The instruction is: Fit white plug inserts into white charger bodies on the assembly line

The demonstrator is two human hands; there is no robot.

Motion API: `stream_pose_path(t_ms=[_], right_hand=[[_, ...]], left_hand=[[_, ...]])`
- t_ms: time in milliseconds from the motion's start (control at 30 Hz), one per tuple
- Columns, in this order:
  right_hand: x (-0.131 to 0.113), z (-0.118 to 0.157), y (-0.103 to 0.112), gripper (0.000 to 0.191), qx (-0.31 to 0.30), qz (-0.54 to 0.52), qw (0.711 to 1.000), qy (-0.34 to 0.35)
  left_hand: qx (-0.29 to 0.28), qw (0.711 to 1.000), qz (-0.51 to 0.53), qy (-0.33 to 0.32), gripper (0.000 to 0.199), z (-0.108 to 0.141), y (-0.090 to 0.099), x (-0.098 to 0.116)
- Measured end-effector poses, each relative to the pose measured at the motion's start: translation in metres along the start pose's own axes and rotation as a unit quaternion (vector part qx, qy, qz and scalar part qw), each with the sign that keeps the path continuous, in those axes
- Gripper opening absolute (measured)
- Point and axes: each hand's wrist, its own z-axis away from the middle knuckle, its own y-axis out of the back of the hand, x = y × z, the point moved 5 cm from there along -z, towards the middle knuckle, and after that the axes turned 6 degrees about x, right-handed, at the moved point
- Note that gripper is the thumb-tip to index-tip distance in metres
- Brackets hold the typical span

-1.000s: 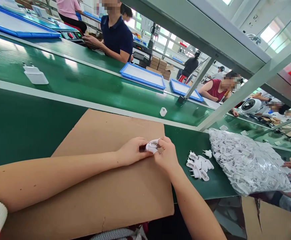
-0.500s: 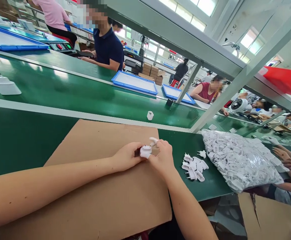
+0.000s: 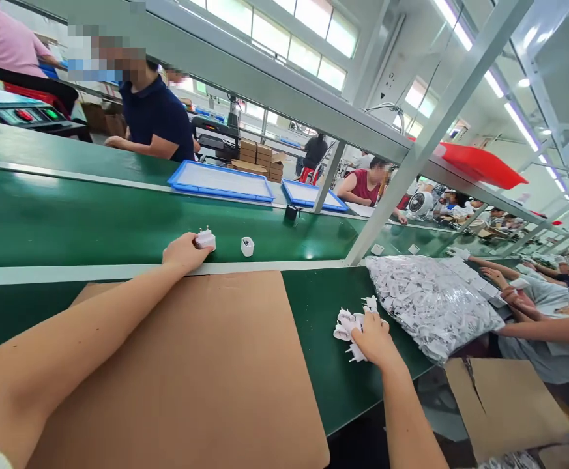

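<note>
The cardboard sheet (image 3: 181, 378) lies on the green desk (image 3: 318, 391), and the places here are told from it. The left arm reaches diagonally forward across the sheet's left part, wrist above its far edge. Beyond that edge, over the pale rail (image 3: 289, 266), the left hand (image 3: 182, 253) is nearly closed, its thumb and fingers pinching the side of a white plug (image 3: 206, 240). The plug's two pins point up; whether its base touches the green strip (image 3: 93, 218) beneath cannot be told.

The right arm comes up from the near side, to the right of the sheet, with the forearm leaning slightly left. Its hand, the right hand (image 3: 375, 340), is palm down, partly open, fingers bent onto the pile of white plug pieces (image 3: 347, 324) right of the sheet. The fingertips touch the pile, but whether they grip a piece cannot be told.

Past the sheet's far edge, a small white housing (image 3: 248, 246) stands on the strip, to the right of the held plug. Farther right of the sheet, beyond the pile, lies a clear bag of white parts (image 3: 433, 303).
</note>
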Motion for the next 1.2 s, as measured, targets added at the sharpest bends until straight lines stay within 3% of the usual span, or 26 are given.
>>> stream_pose_path(t_ms=[67,133,200,233,267,333,400,467,533,633,733,800,1000,1100,1200], right_hand=[[-0.016,-0.006,-0.005,0.055,0.031,-0.027,0.999,0.014],[-0.035,-0.012,-0.003,0.049,0.065,-0.067,0.995,0.046],[-0.053,-0.019,0.003,0.039,0.083,-0.106,0.987,0.089],[-0.059,-0.022,0.007,0.035,0.086,-0.121,0.983,0.106],[-0.063,-0.024,0.011,0.032,0.088,-0.131,0.980,0.119],[-0.068,-0.029,0.020,0.027,0.098,-0.150,0.974,0.139],[-0.070,-0.031,0.027,0.023,0.108,-0.192,0.965,0.141],[-0.070,-0.032,0.029,0.017,0.091,-0.282,0.948,0.120],[-0.072,-0.029,0.028,0.015,0.047,-0.411,0.907,0.085],[-0.089,-0.019,0.030,0.026,-0.054,-0.583,0.809,0.056],[-0.117,-0.010,0.038,0.033,-0.151,-0.664,0.730,0.059],[-0.135,-0.009,0.044,0.039,-0.178,-0.678,0.709,0.074],[-0.169,-0.008,0.034,0.048,-0.223,-0.652,0.708,0.151],[-0.172,-0.002,0.022,0.045,-0.233,-0.632,0.718,0.177],[-0.167,0.001,0.018,0.040,-0.207,-0.602,0.747,0.192]], left_hand=[[0.012,1.000,-0.016,0.014,0.047,0.001,-0.001,0.001],[0.091,0.995,-0.035,0.000,0.065,0.009,0.004,0.008],[0.176,0.979,-0.053,-0.084,0.077,0.019,0.006,0.023],[0.190,0.969,-0.059,-0.145,0.078,0.024,0.003,0.033],[0.175,0.961,-0.062,-0.203,0.078,0.027,-0.003,0.042],[0.082,0.956,-0.072,-0.271,0.079,0.027,-0.023,0.053],[-0.021,0.957,-0.087,-0.276,0.077,0.020,-0.042,0.056],[-0.085,0.956,-0.097,-0.265,0.065,0.013,-0.054,0.058],[-0.094,0.955,-0.097,-0.263,0.050,0.010,-0.056,0.061],[-0.077,0.948,-0.092,-0.295,0.038,0.023,-0.046,0.071],[-0.101,0.918,-0.070,-0.376,0.035,0.066,-0.033,0.084],[-0.126,0.906,-0.042,-0.402,0.037,0.102,-0.023,0.087],[-0.180,0.907,-0.021,-0.380,0.041,0.192,-0.001,0.067],[-0.202,0.931,0.017,-0.305,0.043,0.213,0.006,0.047],[-0.222,0.948,0.127,-0.187,0.059,0.221,0.010,0.030]])
